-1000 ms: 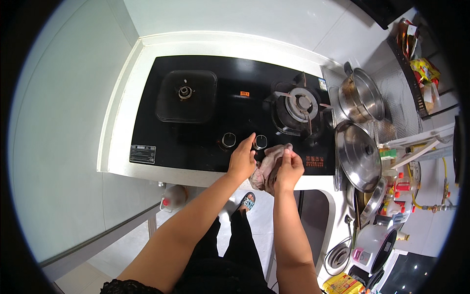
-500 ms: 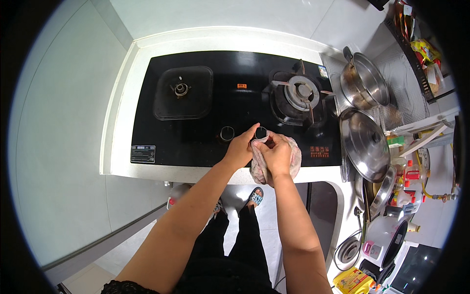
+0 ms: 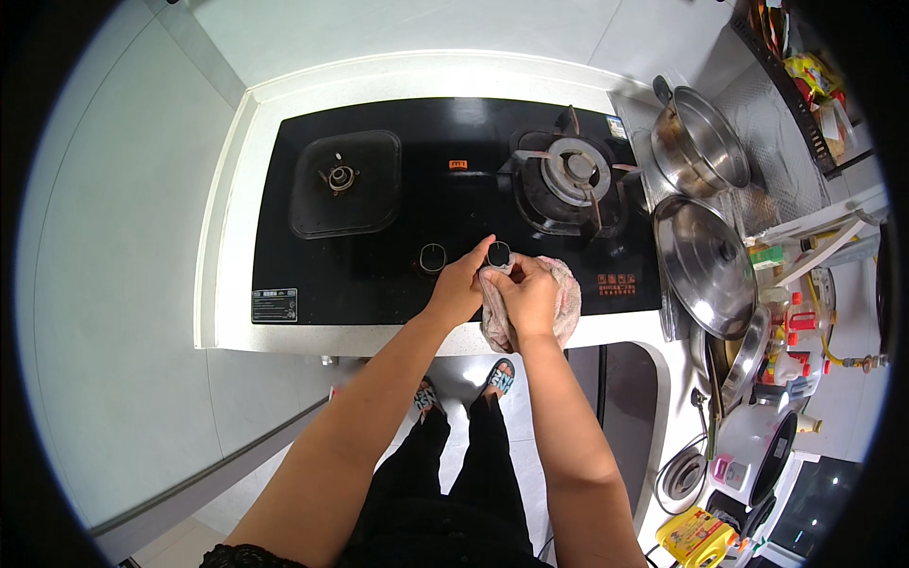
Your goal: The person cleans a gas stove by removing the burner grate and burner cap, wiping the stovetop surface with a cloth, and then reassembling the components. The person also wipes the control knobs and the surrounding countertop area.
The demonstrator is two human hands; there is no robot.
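A light, pinkish patterned cloth (image 3: pixel 566 301) is bunched around the near side of the right control knob (image 3: pixel 498 254) on a black glass gas hob (image 3: pixel 445 208). My right hand (image 3: pixel 530 295) is closed on the cloth, pressing a fold of it against the knob. On the knob's left side is my left hand (image 3: pixel 458 288), its fingers bent around the cloth's edge and one fingertip by the knob's rim. Some of its fingers are hidden. The left control knob (image 3: pixel 433 257) stands bare beside that hand.
To the right is a burner with its pan support (image 3: pixel 576 172); the left burner (image 3: pixel 341 178) has none. Farther right stand a steel pot (image 3: pixel 696 142), a large steel lid (image 3: pixel 703 270), a rice cooker (image 3: pixel 753 450) and a yellow bottle (image 3: pixel 696 538).
The whole view has shifted slightly. Both hands stay at the right knob with the cloth, their grip nearly the same.
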